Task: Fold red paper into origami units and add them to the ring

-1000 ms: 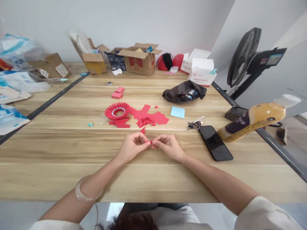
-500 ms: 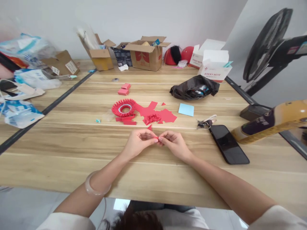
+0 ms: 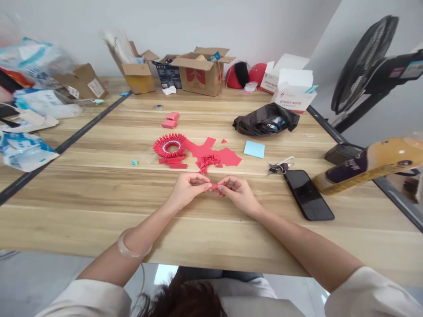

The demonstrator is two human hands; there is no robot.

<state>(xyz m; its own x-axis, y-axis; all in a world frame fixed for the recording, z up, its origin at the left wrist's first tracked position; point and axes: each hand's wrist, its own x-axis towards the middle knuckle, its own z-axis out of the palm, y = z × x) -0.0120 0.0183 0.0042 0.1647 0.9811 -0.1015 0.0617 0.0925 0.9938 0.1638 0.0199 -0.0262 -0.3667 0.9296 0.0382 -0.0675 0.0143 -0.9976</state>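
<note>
Between my fingertips is a small red paper piece point(image 3: 214, 186). My left hand point(image 3: 190, 190) pinches its left end, and my right hand point(image 3: 238, 193) pinches its right end. Just beyond them lie folded red pieces point(image 3: 205, 163) in a small heap, beside flat red paper point(image 3: 231, 157). To the left of the heap sits a spiky red paper ring point(image 3: 169, 145) with a pale blue inner band. Narrow red strips point(image 3: 177, 166) lie in front of the ring. Farther back are two red paper stacks point(image 3: 169, 123).
A blue note pad point(image 3: 254, 149), keys point(image 3: 278, 168), a black phone point(image 3: 309, 195) and a yellow bottle point(image 3: 373, 163) are on the right. Behind them lies a black bag point(image 3: 266, 120). Open cartons point(image 3: 201, 79) line the back; plastic bags point(image 3: 28, 149) are at left.
The hands have moved slightly apart, showing more of the red piece between them. A red triangle just beyond my fingers now appears closer to the heap. The view has shifted slightly.
</note>
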